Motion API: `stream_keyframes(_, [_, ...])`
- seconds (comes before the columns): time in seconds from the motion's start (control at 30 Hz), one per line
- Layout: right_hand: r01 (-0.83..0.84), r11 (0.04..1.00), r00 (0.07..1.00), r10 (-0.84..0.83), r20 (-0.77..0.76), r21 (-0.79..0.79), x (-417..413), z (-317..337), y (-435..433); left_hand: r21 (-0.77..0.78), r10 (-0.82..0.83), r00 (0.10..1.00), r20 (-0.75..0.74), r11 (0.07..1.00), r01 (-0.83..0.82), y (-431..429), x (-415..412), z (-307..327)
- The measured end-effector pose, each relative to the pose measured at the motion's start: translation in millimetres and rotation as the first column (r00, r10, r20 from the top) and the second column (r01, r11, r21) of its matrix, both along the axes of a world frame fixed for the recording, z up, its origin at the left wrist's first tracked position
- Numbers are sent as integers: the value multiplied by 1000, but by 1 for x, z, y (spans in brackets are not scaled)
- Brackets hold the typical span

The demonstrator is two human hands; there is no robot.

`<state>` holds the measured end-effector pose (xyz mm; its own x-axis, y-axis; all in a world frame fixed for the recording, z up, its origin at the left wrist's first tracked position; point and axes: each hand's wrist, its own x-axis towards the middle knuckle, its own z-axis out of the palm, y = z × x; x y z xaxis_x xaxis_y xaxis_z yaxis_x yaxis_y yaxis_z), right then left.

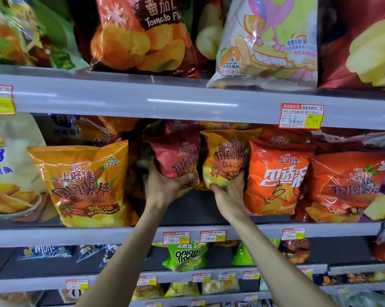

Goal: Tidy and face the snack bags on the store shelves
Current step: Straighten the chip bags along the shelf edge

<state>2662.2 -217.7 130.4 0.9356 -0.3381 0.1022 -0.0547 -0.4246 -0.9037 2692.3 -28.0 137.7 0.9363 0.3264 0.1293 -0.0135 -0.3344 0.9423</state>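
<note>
Red bag (176, 156) clamped in left grip (162, 187), orange bag (225, 156) in right grip (229, 191); best stood upright, fronts facing near

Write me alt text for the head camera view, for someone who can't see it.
A person's left hand grips a dark red chip bag and the right hand grips an orange chip bag beside it at the middle shelf of a snack aisle. A Tomato Flavor bag sits on the shelf above, a green Onion Rings bag below.

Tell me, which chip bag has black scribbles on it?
The orange-red bag just right of the right hand; only its front carries handwritten black pen marks.
</note>
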Motion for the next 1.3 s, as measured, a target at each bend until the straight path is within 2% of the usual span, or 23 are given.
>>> stream_keyframes(0.17, [12,998,1000,-13,22,67,5,-1,-1,-37,-5,995,102,999,9,-4,-27,2])
stream_keyframes(0.4, [-19,1000,999,20,-31,17,8,-7,-5,-67,-1,962,273,998,20,-4,-73,3])
stream_keyframes(0.53, [-73,997,997,74,-25,17,7,-11,-9,-102,-17,950,311,993,51,6,-101,5])
stream_keyframes(0.67, [-123,992,992,123,-3,5,8,-14,-7,-155,-48,954,294,983,97,26,-116,8])
stream_keyframes(0.87, [-42,986,999,47,-24,164,21,-13,2,-196,-49,968,248,976,99,48,-127,11])
stream_keyframes(1.1, [-186,979,983,186,9,84,28,-26,17,-236,-26,970,240,968,85,64,-151,9])
stream_keyframes(1.3, [-227,974,973,226,38,25,30,-26,34,-256,12,974,224,965,47,76,-161,11])
